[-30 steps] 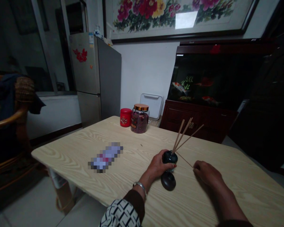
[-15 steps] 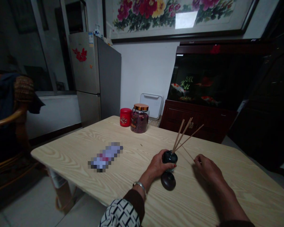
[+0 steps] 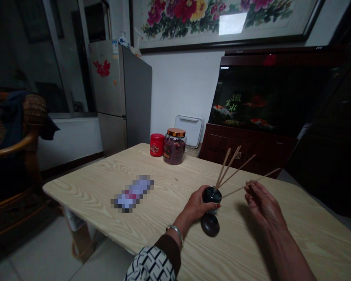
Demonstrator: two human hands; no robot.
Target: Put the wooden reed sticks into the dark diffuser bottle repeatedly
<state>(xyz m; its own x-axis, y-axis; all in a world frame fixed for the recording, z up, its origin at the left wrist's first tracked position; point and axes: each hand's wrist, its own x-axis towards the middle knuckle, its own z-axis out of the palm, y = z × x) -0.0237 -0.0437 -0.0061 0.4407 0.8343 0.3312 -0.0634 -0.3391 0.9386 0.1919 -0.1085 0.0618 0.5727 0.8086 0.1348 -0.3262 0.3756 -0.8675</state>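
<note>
Several thin sticks (image 3: 222, 169) fan from a dark bottle (image 3: 212, 196) on the bench (image 3: 152, 230). Left hand (image 3: 197, 205) clamped around bottle; right hand (image 3: 261, 201), apart from left, pinches another stick (image 3: 266, 175), lower tip near bottle.

The diffuser bottle (image 3: 212, 195) looks like dark, glossy glass, smooth and catching light; its reed sticks (image 3: 228, 167) appear to be bare, matt wood. The dark round lid (image 3: 210, 226) has a smooth, soft sheen. Pale wood grain covers the smooth desk (image 3: 152, 230). The storage jar (image 3: 174, 153) is clear and shiny under a metallic, copper-toned cap (image 3: 176, 133); the red canister (image 3: 157, 145) looks like smooth plastic. Polished metal forms the bangle (image 3: 175, 231), cloth the patterned sleeve (image 3: 152, 265). Brushed metal seems to face the refrigerator (image 3: 109, 93).
</note>
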